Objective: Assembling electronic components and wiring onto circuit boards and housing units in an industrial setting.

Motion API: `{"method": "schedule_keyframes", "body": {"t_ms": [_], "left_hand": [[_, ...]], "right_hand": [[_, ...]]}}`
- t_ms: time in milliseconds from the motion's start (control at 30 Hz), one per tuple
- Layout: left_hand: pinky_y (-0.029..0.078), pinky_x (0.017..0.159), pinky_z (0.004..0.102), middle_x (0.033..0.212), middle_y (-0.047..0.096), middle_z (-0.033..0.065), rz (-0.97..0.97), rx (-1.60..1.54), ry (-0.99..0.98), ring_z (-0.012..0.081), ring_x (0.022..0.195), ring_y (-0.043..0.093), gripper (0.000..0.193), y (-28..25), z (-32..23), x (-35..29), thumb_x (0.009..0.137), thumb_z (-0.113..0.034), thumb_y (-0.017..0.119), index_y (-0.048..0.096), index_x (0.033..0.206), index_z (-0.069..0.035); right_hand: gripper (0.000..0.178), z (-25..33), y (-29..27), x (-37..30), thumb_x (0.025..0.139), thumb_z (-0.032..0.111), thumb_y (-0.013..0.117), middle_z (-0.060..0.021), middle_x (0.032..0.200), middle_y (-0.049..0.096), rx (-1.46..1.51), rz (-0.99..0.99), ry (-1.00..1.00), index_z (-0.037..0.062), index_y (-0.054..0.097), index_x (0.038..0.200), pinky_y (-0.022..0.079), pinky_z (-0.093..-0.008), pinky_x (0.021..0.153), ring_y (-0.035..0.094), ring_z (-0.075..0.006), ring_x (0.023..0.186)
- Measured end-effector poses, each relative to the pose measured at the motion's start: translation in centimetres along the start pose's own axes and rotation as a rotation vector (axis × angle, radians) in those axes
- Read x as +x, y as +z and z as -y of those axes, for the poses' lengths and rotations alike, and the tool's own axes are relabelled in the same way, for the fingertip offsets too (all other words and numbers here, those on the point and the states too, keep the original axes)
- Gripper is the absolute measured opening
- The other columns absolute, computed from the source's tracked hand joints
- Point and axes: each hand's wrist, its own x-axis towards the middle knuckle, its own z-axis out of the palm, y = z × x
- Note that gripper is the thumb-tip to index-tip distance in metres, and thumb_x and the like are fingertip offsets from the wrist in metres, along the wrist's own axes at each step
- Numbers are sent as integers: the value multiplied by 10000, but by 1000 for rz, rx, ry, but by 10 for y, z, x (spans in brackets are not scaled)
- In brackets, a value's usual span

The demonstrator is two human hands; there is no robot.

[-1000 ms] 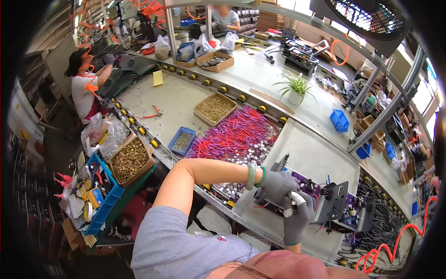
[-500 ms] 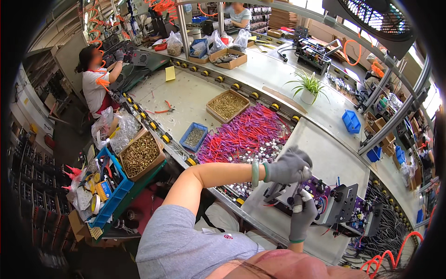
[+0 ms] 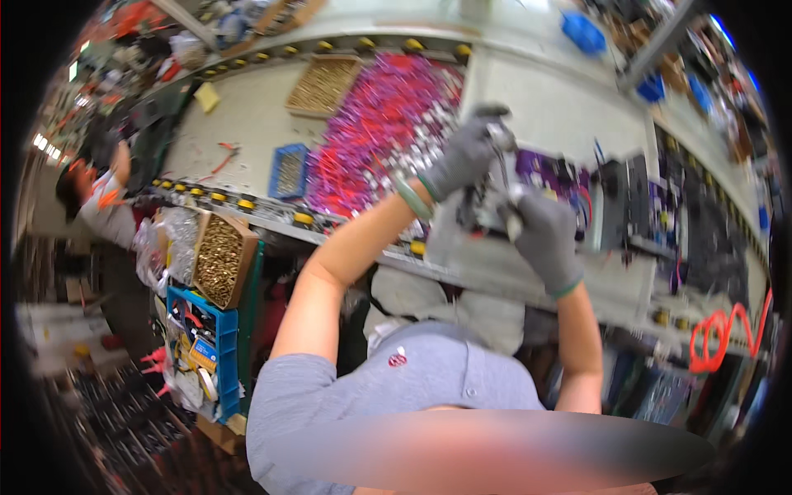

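Parted since earlier, left hand (image 3: 467,155) and right hand (image 3: 546,235) have a thin rod (image 3: 502,171) between their curled fingers, grip unclear.

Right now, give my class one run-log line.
left hand: gloved, grip blurred | right hand: gloved, grip blurred | between: slim item | nearby: purple board, red-purple wires

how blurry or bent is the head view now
Head view: motion blur smears the red-and-purple wire pile and softens the left hand and right hand; fisheye curves the far roller rail; same view's corners are black.
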Motion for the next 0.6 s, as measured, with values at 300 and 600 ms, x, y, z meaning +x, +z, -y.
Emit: {"method": "schedule_keyframes", "body": {"t_ms": [300, 600], "left_hand": [[400, 995, 353, 1310, 533, 149, 59, 8, -32, 220, 1215, 503, 278, -2, -21, -1, 960, -259, 572, 699, 873, -28], [399, 969, 311, 1314, 516, 94, -6, -134, -51, 141, 1112, 517, 242, 4, -16, -5, 995, -214, 559, 667, 933, -6]], "right_hand": [[119, -9, 2, 8, 736, 149, 762, -34, 800, 582, -104, 10, -48, 119, 675, 811, 430, -397, 745, 588, -245, 807], [67, -4, 6, 1, 720, 153, 726, -20, 819, 595, -74, 59, 19, 133, 664, 737, 409, -420, 859, 600, -220, 833]]}}
